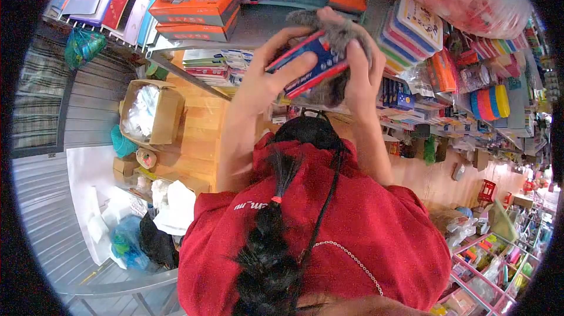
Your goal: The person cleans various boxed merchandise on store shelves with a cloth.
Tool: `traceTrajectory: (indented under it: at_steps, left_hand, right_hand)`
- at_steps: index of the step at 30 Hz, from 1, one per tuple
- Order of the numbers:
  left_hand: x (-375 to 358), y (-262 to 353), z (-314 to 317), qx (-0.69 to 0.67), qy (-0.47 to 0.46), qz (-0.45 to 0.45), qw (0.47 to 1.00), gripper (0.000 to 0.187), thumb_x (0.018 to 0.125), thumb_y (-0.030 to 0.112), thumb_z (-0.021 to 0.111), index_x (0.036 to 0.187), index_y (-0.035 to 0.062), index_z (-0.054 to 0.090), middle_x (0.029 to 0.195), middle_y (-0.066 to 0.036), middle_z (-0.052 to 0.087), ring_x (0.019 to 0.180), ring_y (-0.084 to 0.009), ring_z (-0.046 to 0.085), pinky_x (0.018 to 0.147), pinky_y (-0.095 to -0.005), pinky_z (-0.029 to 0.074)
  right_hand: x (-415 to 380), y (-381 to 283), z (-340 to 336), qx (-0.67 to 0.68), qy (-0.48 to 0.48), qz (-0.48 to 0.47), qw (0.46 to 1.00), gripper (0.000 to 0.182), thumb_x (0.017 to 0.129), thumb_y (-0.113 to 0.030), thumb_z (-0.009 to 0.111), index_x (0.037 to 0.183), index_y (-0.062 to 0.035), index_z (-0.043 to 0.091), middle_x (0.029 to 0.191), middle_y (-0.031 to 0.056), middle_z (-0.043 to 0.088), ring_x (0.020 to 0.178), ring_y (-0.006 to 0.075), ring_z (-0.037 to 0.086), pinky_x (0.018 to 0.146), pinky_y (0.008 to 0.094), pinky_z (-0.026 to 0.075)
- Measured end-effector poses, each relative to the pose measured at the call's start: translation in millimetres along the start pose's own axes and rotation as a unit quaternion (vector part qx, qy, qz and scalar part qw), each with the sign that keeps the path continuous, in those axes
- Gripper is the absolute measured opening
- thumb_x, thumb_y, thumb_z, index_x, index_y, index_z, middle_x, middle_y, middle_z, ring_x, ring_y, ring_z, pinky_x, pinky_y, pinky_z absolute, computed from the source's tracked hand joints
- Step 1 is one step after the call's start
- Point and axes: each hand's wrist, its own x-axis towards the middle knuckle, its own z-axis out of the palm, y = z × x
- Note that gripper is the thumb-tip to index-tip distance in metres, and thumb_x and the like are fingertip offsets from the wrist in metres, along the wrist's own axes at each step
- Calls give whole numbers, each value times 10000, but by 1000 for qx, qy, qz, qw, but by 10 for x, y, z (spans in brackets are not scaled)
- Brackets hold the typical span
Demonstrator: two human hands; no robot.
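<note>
- We hold the blue-and-red box point(322, 59) between our left hand point(267, 78) and right hand point(365, 72), its long axis slanting, right end farther from us; neither hand is clearly nearer.
- Our left fingers grip the box's left end, thumb across its face.
- Our right fingers close on the grey cloth point(339, 39), bunched against the box's right end.
- Beyond, orange boxes point(200, 0) sit near the front-left corner of the shelf point(258, 25).

A blue and red box point(321, 49) is partly hidden behind a grey cloth point(339, 36) and the left fingers point(298, 68); its lettering is too blurred to read. A dark braid point(265, 251) runs off the bottom edge.
</note>
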Motion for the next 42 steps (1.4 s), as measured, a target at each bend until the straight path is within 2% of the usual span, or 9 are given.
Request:
traceTrajectory:
  at_steps: [11, 13, 18, 22, 25, 34, 37, 38, 42]
  left_hand:
    - [-9, 9, 28, -60, 15, -17, 998, 574, 634, 148, 765, 1062, 14, 406, 933, -105, 548, 925, -147, 517, 783, -282, 444]
    - [23, 13, -28, -102, 40, -86, 990, 573, 627, 150, 771, 1036, 32, 386, 934, -109, 540, 919, -143, 517, 771, -284, 449]
    - [43, -41, -96, -72, 66, -150, 984, 594, 622, 169, 778, 1028, 74, 355, 958, -123, 532, 898, -160, 519, 742, -296, 453]
    - [-7, -109, -49, -44, 14, -102, 994, 648, 623, 195, 779, 1050, 102, 301, 978, -133, 532, 892, -178, 514, 743, -299, 445]
    - [-37, 7, -29, 7, -29, -79, 996, 677, 626, 211, 776, 1062, 113, 268, 982, -140, 532, 897, -184, 507, 759, -300, 437]
    - [9, -155, -30, 50, -54, -110, 991, 790, 581, 240, 805, 1104, 124, 225, 979, -169, 518, 894, -226, 515, 797, -329, 422]
    - [6, -185, 4, 99, -22, -42, 994, 765, 586, 144, 790, 1145, 147, 269, 1019, -123, 489, 937, -213, 499, 805, -336, 420]
    - [7, -183, 14, 117, -6, -11, 993, 746, 595, 99, 778, 1160, 157, 294, 1034, -100, 480, 960, -206, 491, 813, -339, 417]
    - [6, -273, 110, 12, 112, 97, 989, 722, 633, 88, 755, 1182, 136, 288, 1074, -102, 454, 965, -208, 493, 792, -329, 441]
  right_hand:
    - [66, 194, -121, 379, -112, 313, 864, 390, 833, -332, 397, 879, 24, 551, 858, 186, 599, 881, 285, 566, 825, 348, 440]
    - [-42, -97, 70, 321, 69, 439, 836, 432, 862, -393, 385, 961, -1, 537, 880, 138, 589, 883, 211, 564, 791, 308, 451]
    - [-465, 194, 249, 107, 173, 85, 975, 346, 890, -272, 439, 1090, 9, 466, 1053, 93, 531, 977, 160, 479, 874, 287, 352]
    - [-255, 177, -4, 63, -8, -63, 996, 325, 874, -240, 451, 1082, 8, 476, 1033, 125, 532, 985, 187, 475, 887, 310, 342]
    - [-233, 191, -258, -49, -120, -1, 992, 313, 843, -213, 492, 1064, 9, 486, 1030, 136, 532, 991, 186, 475, 883, 310, 349]
    - [-20, -120, -72, 45, 128, 256, 957, 305, 836, -297, 543, 826, 7, 554, 747, 57, 556, 690, 111, 512, 629, 248, 421]
    - [61, 70, -355, 195, 19, 316, 928, 303, 849, -335, 487, 741, -52, 509, 565, 34, 483, 464, 161, 501, 514, 268, 441]
    - [-5, 372, -499, 420, -63, 298, 855, 355, 863, -402, 438, 769, -65, 496, 618, 40, 476, 525, 188, 521, 582, 296, 462]
    - [-191, -107, -116, 331, 162, 267, 890, 451, 901, -435, 327, 976, -41, 533, 917, 101, 562, 858, 206, 543, 773, 324, 441]
